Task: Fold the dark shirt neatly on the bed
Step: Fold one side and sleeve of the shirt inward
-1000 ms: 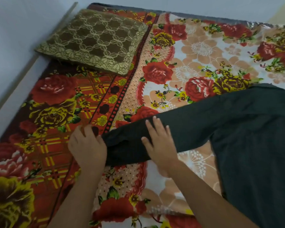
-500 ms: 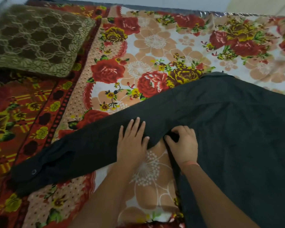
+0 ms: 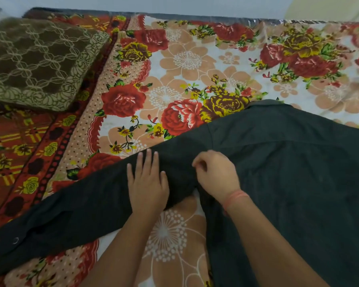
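Dark shirt (image 3: pixel 288 172) lying spread on the floral bedspread (image 3: pixel 184 65), its body occupying the right side and one long sleeve (image 3: pixel 81 208) stretching out toward the lower left. Left hand (image 3: pixel 147 185) pressing flat on the sleeve, fingers straight and slightly apart. Right hand (image 3: pixel 216 175), wearing a red thread (image 3: pixel 234 198) at the wrist, curling its fingers and pinching the fabric where the sleeve is joining the body. Olive patterned cushion (image 3: pixel 35 61) sitting at the far left corner, well apart from the shirt.
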